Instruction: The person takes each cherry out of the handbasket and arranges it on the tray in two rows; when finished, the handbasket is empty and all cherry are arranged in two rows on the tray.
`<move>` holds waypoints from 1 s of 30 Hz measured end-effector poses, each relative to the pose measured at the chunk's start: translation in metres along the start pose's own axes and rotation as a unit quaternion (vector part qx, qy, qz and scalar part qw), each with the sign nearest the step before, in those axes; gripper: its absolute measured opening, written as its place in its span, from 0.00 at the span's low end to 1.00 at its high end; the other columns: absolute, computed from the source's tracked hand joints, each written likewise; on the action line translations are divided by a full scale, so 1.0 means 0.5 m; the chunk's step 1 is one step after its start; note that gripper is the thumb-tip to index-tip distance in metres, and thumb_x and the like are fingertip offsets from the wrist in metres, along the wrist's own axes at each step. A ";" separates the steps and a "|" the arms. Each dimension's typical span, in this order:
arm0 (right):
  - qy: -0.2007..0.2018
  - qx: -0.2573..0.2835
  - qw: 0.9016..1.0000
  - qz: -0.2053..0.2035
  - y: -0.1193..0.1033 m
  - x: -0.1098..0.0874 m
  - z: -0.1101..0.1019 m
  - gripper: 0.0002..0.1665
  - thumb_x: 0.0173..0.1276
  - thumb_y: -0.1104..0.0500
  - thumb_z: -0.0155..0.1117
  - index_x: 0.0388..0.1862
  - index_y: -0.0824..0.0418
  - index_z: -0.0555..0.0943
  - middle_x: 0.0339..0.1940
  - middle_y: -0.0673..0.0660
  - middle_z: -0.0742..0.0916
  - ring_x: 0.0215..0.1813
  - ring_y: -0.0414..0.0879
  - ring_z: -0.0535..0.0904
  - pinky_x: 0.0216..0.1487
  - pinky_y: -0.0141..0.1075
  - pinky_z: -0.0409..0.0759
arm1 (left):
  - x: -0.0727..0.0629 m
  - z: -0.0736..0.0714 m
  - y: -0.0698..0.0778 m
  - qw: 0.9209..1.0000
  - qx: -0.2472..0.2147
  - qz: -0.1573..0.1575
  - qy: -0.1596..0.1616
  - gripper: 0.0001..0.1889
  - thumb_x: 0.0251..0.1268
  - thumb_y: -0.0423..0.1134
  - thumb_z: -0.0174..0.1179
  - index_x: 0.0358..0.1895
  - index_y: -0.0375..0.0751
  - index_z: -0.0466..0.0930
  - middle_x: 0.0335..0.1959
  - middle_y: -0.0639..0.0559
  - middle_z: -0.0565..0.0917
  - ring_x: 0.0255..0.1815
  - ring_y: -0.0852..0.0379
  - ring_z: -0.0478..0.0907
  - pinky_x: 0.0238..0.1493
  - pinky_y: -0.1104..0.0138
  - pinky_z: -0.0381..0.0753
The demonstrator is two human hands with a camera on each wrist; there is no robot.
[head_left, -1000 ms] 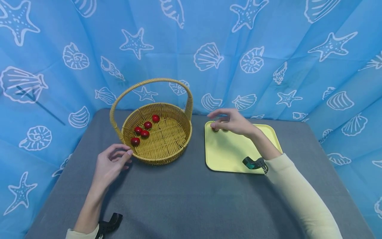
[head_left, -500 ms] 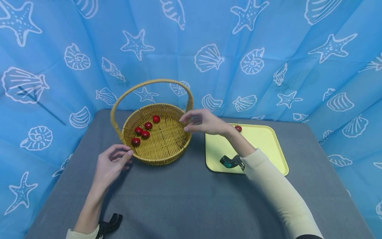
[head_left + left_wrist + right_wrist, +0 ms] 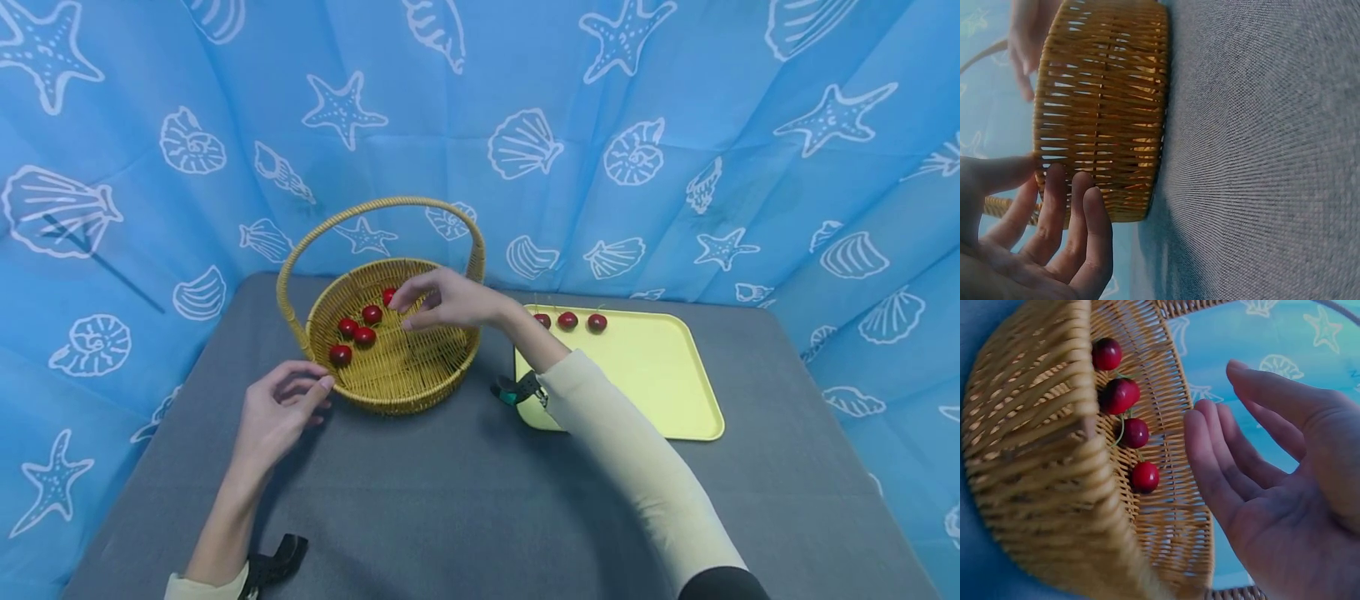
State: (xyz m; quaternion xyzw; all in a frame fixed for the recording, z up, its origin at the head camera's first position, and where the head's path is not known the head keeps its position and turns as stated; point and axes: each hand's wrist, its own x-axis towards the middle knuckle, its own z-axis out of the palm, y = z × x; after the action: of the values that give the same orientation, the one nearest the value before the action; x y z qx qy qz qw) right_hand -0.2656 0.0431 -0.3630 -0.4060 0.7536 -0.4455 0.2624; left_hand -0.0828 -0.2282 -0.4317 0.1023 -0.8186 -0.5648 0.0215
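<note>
A round wicker basket [image 3: 408,406] with a tall arched handle stands at the left of the table and holds several red cherries [image 3: 364,337]. My left hand [image 3: 279,414] pinches the basket's rim at its near left side; the left wrist view shows the thumb and fingers at the woven wall [image 3: 1100,112]. Above the basket's interior, my right hand [image 3: 452,302] hovers with parted thumb and fingers. Nothing lies between them in the right wrist view, where stemmed cherries [image 3: 1145,477] sit beyond the rim. Three more cherries [image 3: 567,321] line the back left of the yellow tray [image 3: 637,375].
A grey cloth covers the table [image 3: 420,517]. Behind it hangs a blue curtain [image 3: 450,108] printed with shells and starfish. The basket's handle [image 3: 382,202] arches up behind the right hand. The right forearm crosses the tray's left part.
My right hand has moved left from the tray's back left corner to over the basket, uncovering the three cherries on the tray. The left hand has stayed at the rim.
</note>
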 end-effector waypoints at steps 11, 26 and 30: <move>-0.046 0.009 0.996 0.074 0.008 0.081 0.019 0.24 0.77 0.62 0.72 0.68 0.67 0.82 0.59 0.63 0.89 0.62 0.66 0.87 0.64 0.54 0.91 | 0.002 -0.001 0.003 1.000 0.001 0.001 0.000 0.21 0.79 0.49 0.68 0.63 0.40 0.81 0.40 0.61 0.92 0.39 0.64 0.90 0.40 0.64 0.95; -0.029 0.074 0.989 0.121 0.037 0.132 0.050 0.18 0.80 0.65 0.66 0.65 0.69 0.83 0.58 0.71 0.89 0.61 0.69 0.85 0.63 0.56 0.91 | -0.001 0.002 0.002 1.000 0.009 0.026 0.009 0.18 0.79 0.47 0.68 0.61 0.39 0.82 0.39 0.58 0.92 0.38 0.62 0.91 0.38 0.64 0.94; -0.017 0.069 0.989 0.127 0.045 0.142 0.063 0.18 0.80 0.66 0.66 0.65 0.69 0.83 0.56 0.68 0.91 0.60 0.65 0.87 0.60 0.54 0.92 | -0.002 0.002 0.000 1.000 0.008 0.027 0.008 0.18 0.79 0.47 0.68 0.61 0.39 0.82 0.37 0.63 0.91 0.38 0.62 0.91 0.38 0.65 0.94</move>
State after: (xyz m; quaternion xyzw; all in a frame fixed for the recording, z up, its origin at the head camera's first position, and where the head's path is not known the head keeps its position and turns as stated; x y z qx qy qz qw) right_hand -0.2881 -0.0250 -0.4001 -0.2957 0.7618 -0.4523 0.3571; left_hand -0.0822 -0.2271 -0.4318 0.0845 -0.8253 -0.5567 0.0428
